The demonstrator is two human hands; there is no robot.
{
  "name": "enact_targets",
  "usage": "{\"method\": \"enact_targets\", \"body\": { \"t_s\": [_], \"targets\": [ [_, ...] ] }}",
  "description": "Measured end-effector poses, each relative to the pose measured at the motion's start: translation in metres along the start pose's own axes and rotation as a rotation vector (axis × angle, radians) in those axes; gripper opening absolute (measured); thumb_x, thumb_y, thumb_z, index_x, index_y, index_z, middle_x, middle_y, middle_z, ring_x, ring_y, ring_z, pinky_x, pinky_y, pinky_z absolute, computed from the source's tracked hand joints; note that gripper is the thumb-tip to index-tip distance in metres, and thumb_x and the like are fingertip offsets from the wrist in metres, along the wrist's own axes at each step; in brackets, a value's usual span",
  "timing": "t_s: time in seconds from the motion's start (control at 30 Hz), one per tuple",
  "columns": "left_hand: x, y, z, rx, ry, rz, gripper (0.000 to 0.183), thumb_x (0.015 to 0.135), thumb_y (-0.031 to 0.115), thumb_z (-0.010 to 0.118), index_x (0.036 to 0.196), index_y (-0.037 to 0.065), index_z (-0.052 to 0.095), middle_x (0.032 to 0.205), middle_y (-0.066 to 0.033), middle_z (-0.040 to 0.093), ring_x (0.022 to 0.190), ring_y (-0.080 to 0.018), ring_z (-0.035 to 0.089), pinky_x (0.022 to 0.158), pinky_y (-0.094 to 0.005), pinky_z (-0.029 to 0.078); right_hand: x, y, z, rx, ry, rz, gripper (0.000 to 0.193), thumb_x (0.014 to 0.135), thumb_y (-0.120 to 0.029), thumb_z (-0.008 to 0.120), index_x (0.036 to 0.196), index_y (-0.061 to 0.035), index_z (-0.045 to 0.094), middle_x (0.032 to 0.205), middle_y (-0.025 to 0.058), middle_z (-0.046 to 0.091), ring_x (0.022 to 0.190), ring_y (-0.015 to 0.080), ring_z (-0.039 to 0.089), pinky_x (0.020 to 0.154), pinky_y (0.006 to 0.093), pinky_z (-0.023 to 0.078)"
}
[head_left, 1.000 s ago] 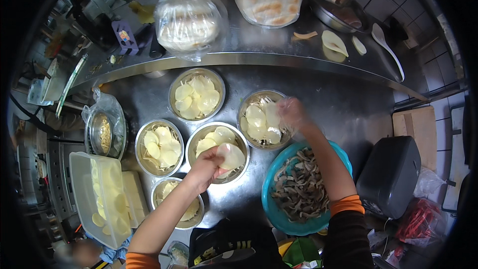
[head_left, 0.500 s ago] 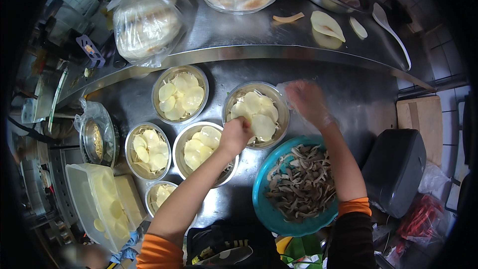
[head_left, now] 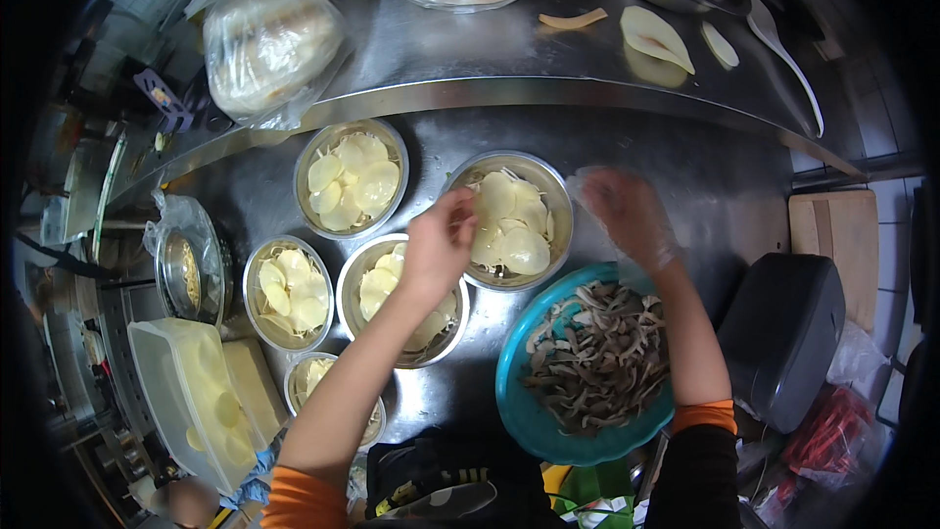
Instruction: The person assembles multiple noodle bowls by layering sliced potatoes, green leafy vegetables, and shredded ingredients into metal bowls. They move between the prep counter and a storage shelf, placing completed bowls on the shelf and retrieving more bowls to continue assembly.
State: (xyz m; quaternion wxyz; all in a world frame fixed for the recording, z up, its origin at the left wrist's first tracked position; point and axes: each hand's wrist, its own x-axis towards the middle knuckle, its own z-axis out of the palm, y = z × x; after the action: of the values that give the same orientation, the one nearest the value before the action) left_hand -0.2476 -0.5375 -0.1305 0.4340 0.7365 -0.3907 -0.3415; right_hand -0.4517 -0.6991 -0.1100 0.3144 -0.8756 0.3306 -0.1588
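Note:
My left hand (head_left: 441, 243) is bare and hovers over the left rim of a steel bowl (head_left: 561, 198). Its fingers are loosely curled with a gap to the thumb, and nothing shows between them. Thin round pale-yellow slices (head_left: 526, 251) lie in that bowl over fine shreds. My right hand (head_left: 629, 217), in a clear plastic glove, is held just right of the bowl, above the table. Blur hides how its fingers are set. Below it stands a teal basin (head_left: 511, 402) of grey-brown mushroom strips (head_left: 597, 362).
Several more steel bowls of slices, one (head_left: 401, 152) at the back, stand left. A clear plastic tub (head_left: 162, 372) is at the lower left. A raised steel shelf (head_left: 441, 64) carries bagged flatbreads (head_left: 274, 49) and a white spoon (head_left: 788, 59). A dark bin (head_left: 783, 333) stands right.
My left hand has lifted off the slices and moved up and left to the bowl's rim. A slice it touched lies in the bowl. My right hand has shifted slightly right and down.

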Motion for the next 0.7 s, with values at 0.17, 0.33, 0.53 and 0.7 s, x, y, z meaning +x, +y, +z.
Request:
{"method": "enact_targets", "body": {
  "t_s": [0.17, 0.33, 0.53, 0.7],
  "targets": [
    [-0.076, -0.008, -0.080, -0.275, 0.118, -0.162, 0.020, 0.090, 0.002, 0.056, 0.109, -0.003, 0.055, 0.099, -0.0078, 0.064, 0.092, -0.0168, 0.064, 0.079, -0.0268, 0.050, 0.011, 0.036, 0.036, -0.368, -0.229, 0.045, 0.027, 0.081, -0.019, 0.062, 0.101, -0.0011, 0.060, 0.085, 0.0158, 0.063, 0.075, 0.0325, 0.061, 0.073, 0.0381, 0.049],
    [-0.167, -0.020, -0.149, -0.314, 0.347, -0.333, 0.017, 0.090, 0.004, 0.057, 0.105, -0.003, 0.057, 0.095, -0.0073, 0.064, 0.086, -0.0148, 0.063, 0.076, -0.0246, 0.048, 0.029, 0.072, 0.066, -0.240, -0.137, -0.034, 0.027, 0.077, -0.019, 0.063, 0.099, -0.0037, 0.057, 0.077, 0.0166, 0.060, 0.067, 0.0262, 0.058, 0.065, 0.0366, 0.047],
    [-0.287, -0.071, -0.187, -0.043, 0.528, -0.474, 0.018, 0.088, 0.006, 0.059, 0.104, -0.002, 0.057, 0.088, -0.0090, 0.066, 0.080, -0.0150, 0.064, 0.069, -0.0277, 0.050, 0.031, 0.079, 0.014, 0.308, -0.152, 0.238, 0.027, 0.075, 0.000, 0.055, 0.103, -0.0019, 0.058, 0.096, 0.0081, 0.062, 0.089, 0.0149, 0.057, 0.082, 0.0280, 0.045],
    [-0.346, -0.101, -0.165, 0.911, 0.219, -1.031, 0.045, 0.081, 0.039, 0.064, 0.101, -0.001, 0.057, 0.088, -0.0178, 0.066, 0.079, -0.0337, 0.065, 0.067, -0.0423, 0.052, 0.031, 0.094, 0.022, 0.369, -0.187, 0.073, 0.027, 0.078, 0.000, 0.053, 0.105, -0.0003, 0.056, 0.099, 0.0061, 0.060, 0.094, 0.0133, 0.054, 0.085, 0.0280, 0.043]
  ]
}}
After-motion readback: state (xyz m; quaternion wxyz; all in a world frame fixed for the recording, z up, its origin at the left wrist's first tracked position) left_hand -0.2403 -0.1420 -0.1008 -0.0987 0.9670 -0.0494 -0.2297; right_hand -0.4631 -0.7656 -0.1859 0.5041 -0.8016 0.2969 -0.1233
